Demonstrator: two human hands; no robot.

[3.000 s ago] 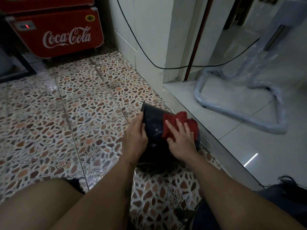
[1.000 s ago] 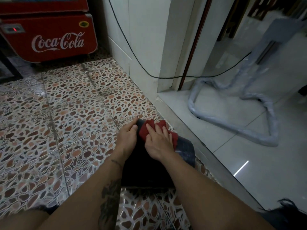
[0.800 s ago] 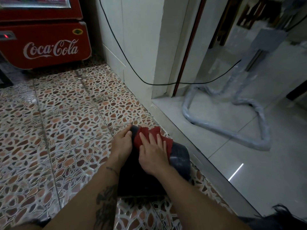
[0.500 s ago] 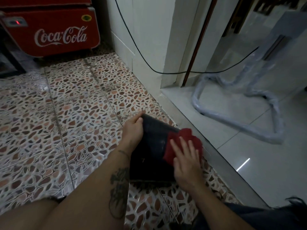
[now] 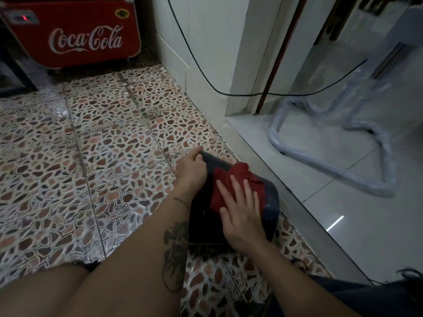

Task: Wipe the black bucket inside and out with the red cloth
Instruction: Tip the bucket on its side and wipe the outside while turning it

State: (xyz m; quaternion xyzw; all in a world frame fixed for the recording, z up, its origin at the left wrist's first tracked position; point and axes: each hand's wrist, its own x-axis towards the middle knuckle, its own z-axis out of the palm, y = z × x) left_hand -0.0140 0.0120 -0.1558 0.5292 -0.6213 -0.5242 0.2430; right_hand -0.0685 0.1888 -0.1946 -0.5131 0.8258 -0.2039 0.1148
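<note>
The black bucket (image 5: 270, 202) lies on its side on the patterned floor tiles, near the grey threshold strip. My left hand (image 5: 191, 171) grips its far left edge, fingers curled over the rim. My right hand (image 5: 240, 211) lies flat on the red cloth (image 5: 231, 177), pressing it against the bucket's upper outer wall. The cloth covers the middle of that wall and bunches up beyond my fingertips. The bucket's inside is hidden.
A red Coca-Cola cooler (image 5: 75, 37) stands at the back left. A white wall corner (image 5: 206, 65) with a hanging black cable (image 5: 199, 72) rises behind the bucket. A plastic-wrapped metal frame (image 5: 332, 165) lies on the grey floor to the right. My knees frame the bottom.
My right hand has slid the red cloth back and forth over the bucket's outer wall, from its right side back toward the middle. My left hand keeps its grip on the edge.
</note>
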